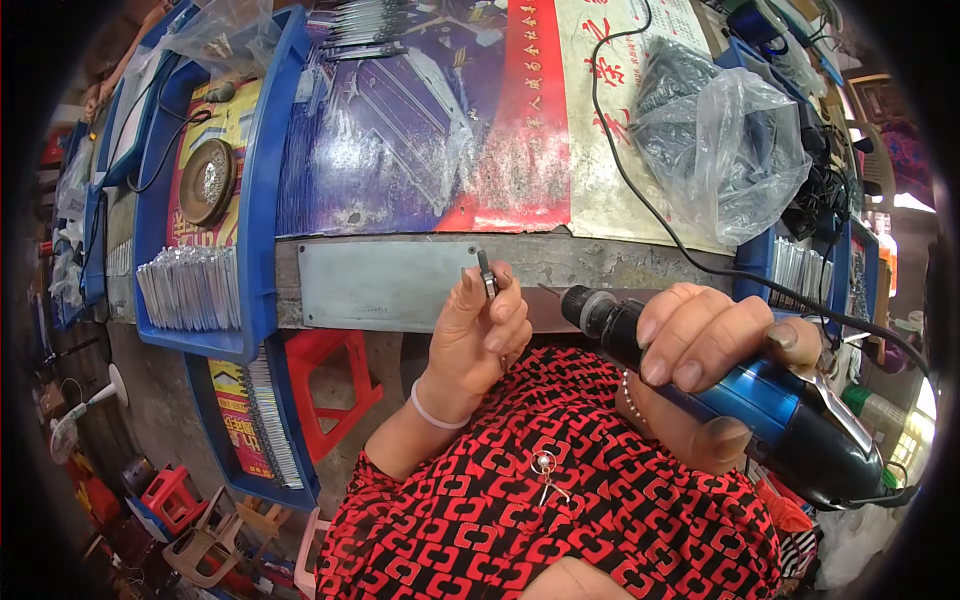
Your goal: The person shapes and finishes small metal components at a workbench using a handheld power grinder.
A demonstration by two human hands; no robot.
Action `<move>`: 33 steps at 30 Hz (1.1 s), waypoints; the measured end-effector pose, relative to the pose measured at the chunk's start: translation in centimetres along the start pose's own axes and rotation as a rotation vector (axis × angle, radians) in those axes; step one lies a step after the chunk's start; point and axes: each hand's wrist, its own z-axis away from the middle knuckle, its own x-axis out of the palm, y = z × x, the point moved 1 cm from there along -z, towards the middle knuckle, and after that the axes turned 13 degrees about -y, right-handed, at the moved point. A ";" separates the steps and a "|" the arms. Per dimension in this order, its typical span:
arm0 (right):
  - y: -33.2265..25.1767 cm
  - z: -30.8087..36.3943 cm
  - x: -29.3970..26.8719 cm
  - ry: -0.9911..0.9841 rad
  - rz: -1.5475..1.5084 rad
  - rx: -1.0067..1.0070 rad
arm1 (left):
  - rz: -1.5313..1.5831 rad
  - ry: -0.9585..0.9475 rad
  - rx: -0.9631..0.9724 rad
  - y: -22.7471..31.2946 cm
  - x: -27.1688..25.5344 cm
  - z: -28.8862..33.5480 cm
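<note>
My left hand (462, 340) pinches a small dark metal piece (487, 274) upright between thumb and fingers, above the table's front edge. Its exact kind is too small to make out. Wrapped in my right hand (690, 335) is a blue and black electric screwdriver (765, 400), held almost level. Its thin bit (549, 291) points left toward the small piece, with a gap between them. Behind my left hand, a grey metal plate (380, 285) is fixed along the table edge.
At left, a blue tray (262, 190) holds a row of thin metal strips (190, 290) and a round brown dish (207, 182) of tiny parts. A black cord (640, 190) crosses the poster-covered tabletop (400, 150). Clear plastic bags (740, 150) lie at right. A red stool (330, 385) stands below.
</note>
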 end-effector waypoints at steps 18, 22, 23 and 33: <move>-0.2 1.1 0.2 0.068 0.046 0.032 | -0.102 -0.165 -0.076 -0.1 1.1 1.2; -0.1 1.6 -0.1 0.034 0.034 0.041 | -0.293 -0.054 -0.065 -0.1 0.8 2.8; -0.2 1.7 -0.1 0.034 0.030 0.045 | -0.413 0.044 -0.066 -0.2 0.6 3.5; 0.5 4.0 -0.5 0.137 0.067 0.144 | -0.923 0.442 -0.139 -2.1 -0.2 6.4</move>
